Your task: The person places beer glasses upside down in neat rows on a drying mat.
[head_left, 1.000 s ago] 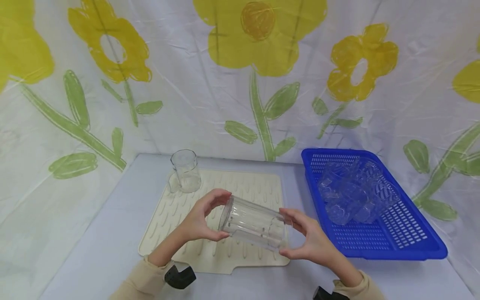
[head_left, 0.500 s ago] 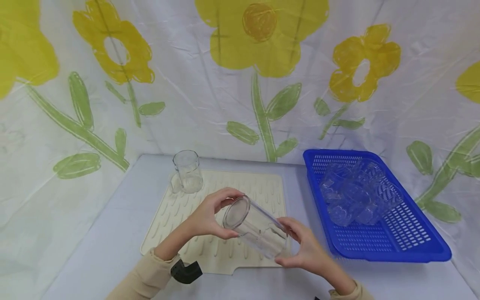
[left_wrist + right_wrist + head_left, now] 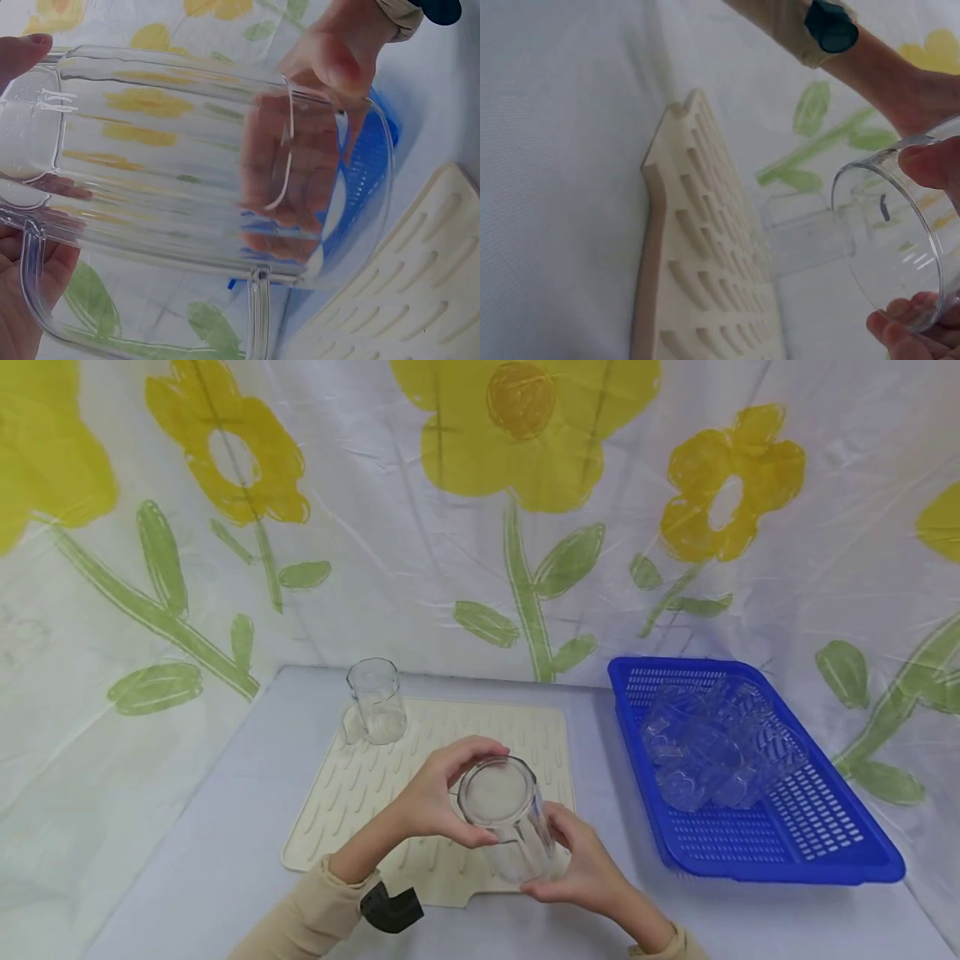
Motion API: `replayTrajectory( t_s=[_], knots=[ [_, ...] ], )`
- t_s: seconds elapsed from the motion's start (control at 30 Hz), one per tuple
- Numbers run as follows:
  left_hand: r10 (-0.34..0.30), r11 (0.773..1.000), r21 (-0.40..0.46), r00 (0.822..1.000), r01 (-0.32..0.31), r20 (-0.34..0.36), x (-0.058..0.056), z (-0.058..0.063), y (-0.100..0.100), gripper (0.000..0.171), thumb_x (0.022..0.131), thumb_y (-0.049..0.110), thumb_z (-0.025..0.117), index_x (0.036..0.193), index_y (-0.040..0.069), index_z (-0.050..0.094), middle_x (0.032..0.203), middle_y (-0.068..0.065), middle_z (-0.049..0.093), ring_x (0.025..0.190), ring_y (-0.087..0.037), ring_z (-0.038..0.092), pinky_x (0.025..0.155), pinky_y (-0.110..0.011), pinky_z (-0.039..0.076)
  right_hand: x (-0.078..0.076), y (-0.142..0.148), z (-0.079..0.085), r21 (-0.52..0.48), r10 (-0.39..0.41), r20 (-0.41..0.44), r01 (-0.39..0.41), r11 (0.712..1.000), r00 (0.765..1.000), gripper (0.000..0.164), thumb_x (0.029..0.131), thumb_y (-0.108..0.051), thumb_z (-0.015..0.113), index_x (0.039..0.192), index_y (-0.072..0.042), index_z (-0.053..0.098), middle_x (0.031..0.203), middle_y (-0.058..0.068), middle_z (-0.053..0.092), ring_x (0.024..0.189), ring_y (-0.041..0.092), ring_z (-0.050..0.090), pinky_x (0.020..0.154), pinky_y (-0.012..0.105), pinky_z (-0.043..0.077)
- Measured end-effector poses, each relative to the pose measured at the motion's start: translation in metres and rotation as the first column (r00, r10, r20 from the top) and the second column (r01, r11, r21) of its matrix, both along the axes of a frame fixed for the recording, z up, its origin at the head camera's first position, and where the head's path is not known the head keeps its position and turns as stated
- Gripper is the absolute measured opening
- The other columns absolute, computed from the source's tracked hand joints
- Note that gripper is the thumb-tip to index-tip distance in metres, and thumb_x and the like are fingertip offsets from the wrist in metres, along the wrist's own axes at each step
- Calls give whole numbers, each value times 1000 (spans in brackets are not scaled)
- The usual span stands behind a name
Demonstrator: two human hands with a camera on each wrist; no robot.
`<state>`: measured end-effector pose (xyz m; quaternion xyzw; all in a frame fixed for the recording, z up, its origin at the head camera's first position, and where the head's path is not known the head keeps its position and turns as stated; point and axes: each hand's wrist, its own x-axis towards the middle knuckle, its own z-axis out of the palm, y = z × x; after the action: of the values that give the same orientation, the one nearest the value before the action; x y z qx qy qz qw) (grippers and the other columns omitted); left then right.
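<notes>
- the clear handled mug [image 3: 510, 818] has swung round over the last second: it lay nearly sideways between the hands, and now its base faces upward and its mouth tips down.
- the left hand [image 3: 442, 793] has its fingers and thumb gripping the base end; the right hand [image 3: 577, 860] has its fingers and thumb gripping near the mouth. the two have drawn closer together.
- the held mug is in the air above the near part of the ribbed cream mat [image 3: 337, 810].
- the standing mug [image 3: 380, 703] at the mat's far left corner and the blue basket [image 3: 787, 870] of clear drinkware [image 3: 697, 752] look undisturbed.
- my judgement: the turn leaves it closer to bottom-up, so the work seems to be at orienting it in hand.
</notes>
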<state>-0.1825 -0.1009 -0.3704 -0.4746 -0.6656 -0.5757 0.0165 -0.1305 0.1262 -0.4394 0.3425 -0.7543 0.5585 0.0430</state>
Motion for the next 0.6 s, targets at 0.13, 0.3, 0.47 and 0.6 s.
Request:
replayTrajectory(
  t_s=[0.13,0.3,0.47,0.6],
  knots=[
    [41,998,-48,997,-45,-66,2,2,3,77,50,10,86,116,-5,49,113,-14,53,102,-22,50,87,-35,42,4,-9,8,-5,-3,-47,3,1000,999,73,55,1,81,118,7,47,112,12,53,105,19,51,85,34,44],
    [73,988,-129,990,-88,-121,3,1,7,75,49,17,86,114,-1,52,111,-9,54,99,-18,52,85,-32,43,5,-16,13,24,7,9,-7,1000,1000,77,56,3,81,122,5,44,116,11,52,108,19,48,84,38,44],
    [93,981,-162,989,-110,-113,4,-1,9,72,51,17,86,113,2,53,110,-5,55,99,-15,52,85,-30,43,4,-18,12,57,11,117,-18,998,993,81,58,1,81,127,3,39,120,12,49,110,20,46,86,38,43],
    [111,977,-172,988,-129,-111,4,-1,8,70,52,18,85,113,2,53,110,-3,55,99,-15,52,85,-30,43,3,-20,13,63,2,174,-13,998,985,81,58,2,81,127,5,38,123,15,47,113,22,44,90,35,40]
  ],
)
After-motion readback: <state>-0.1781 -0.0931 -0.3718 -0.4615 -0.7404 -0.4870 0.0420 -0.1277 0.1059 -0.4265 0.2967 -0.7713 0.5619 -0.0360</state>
